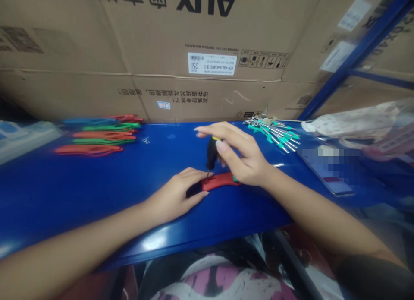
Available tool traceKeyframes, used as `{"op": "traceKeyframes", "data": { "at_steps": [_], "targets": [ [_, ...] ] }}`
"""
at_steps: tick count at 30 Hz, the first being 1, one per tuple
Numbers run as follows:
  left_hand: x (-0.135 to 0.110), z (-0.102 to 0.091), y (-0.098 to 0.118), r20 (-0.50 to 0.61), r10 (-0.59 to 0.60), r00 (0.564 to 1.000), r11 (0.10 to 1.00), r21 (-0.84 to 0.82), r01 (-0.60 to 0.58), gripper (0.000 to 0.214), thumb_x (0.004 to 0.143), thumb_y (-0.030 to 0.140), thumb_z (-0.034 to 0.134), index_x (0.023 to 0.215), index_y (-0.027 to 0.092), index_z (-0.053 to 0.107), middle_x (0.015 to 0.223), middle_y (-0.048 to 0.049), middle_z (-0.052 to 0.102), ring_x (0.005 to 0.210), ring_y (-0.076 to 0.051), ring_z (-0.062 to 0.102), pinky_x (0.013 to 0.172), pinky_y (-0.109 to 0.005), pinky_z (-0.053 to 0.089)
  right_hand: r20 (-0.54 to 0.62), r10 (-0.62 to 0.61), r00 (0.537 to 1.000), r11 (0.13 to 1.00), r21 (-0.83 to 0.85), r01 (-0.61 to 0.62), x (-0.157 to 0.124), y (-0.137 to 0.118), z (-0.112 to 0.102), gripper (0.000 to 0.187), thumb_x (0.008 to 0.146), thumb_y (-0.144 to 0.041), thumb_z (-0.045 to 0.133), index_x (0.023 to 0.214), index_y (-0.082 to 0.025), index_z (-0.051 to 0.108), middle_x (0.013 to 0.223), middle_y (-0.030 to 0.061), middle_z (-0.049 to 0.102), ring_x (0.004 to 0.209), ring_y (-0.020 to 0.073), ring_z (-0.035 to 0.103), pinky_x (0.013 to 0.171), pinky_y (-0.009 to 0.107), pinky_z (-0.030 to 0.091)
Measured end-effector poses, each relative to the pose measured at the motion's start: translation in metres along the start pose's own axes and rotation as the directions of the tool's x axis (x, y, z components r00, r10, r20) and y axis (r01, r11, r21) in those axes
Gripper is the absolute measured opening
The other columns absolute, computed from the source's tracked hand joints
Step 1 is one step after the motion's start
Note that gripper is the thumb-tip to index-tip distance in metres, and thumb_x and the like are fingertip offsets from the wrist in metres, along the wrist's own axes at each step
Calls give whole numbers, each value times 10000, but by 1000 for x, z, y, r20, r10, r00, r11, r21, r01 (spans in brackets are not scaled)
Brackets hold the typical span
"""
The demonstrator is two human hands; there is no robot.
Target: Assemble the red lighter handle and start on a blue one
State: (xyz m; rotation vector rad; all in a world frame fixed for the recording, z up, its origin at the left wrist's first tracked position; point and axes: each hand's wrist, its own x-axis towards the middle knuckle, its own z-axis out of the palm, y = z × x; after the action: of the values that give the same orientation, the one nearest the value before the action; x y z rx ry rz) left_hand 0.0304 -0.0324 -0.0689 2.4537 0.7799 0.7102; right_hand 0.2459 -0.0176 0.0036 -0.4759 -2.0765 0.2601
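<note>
My right hand (241,151) grips a screwdriver (211,155) with a black handle and a bit of yellow at its top. The screwdriver stands nearly upright, and its thin shaft meets the left end of a red plastic handle (221,181) lying on the table. Thumb and fingers of my left hand (174,194) hold that same end from both sides. A small green part shows at the red handle's right end, partly hidden under my right hand. Just beyond my right wrist lies a short metal rod (278,165).
Several orange, green and blue plastic handles (103,136) lie at the back left of the blue table (80,187). Metal rods with green parts (274,134) are heaped at the back right. A phone (326,170) lies to the right. Large cardboard (155,45) stands behind, beside a blue post (349,58).
</note>
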Motion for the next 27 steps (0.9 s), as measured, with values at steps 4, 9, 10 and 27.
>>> {"op": "traceKeyframes", "data": {
  "at_steps": [4,9,10,27],
  "targets": [
    [0,1,0,-7,1,1000,1000,0,-1,355,957,254,630,1305,190,610,1210,-83,701,1130,-227,644,1004,-408,531,24,86,996,988,124,-88,0,0,1,267,1014,-256,531,1237,-162,644,984,52,704,731,99,619,640,234,523],
    [1,1,1,-19,6,1000,1000,3,-6,344,954,268,637,1287,187,616,1224,-94,700,1143,-242,643,1007,-426,535,-91,-130,987,987,-105,121,-1,3,0,204,956,-294,637,1108,-170,694,850,37,702,752,138,608,705,290,537],
    [1,1,1,-15,7,1000,1000,-1,-7,345,954,264,635,1290,187,616,1218,-94,703,1134,-239,646,1003,-423,537,-64,-108,992,992,-72,103,-1,1,0,240,997,-264,556,1180,-161,672,923,56,717,821,146,633,757,303,549],
    [0,0,1,-16,5,1000,1000,-9,-5,349,955,266,634,1296,199,614,1214,-93,705,1130,-239,650,993,-428,541,-12,51,999,994,97,-50,1,-3,-2,214,971,-266,618,1137,-157,697,917,38,713,673,89,595,610,221,508]
  ]
}}
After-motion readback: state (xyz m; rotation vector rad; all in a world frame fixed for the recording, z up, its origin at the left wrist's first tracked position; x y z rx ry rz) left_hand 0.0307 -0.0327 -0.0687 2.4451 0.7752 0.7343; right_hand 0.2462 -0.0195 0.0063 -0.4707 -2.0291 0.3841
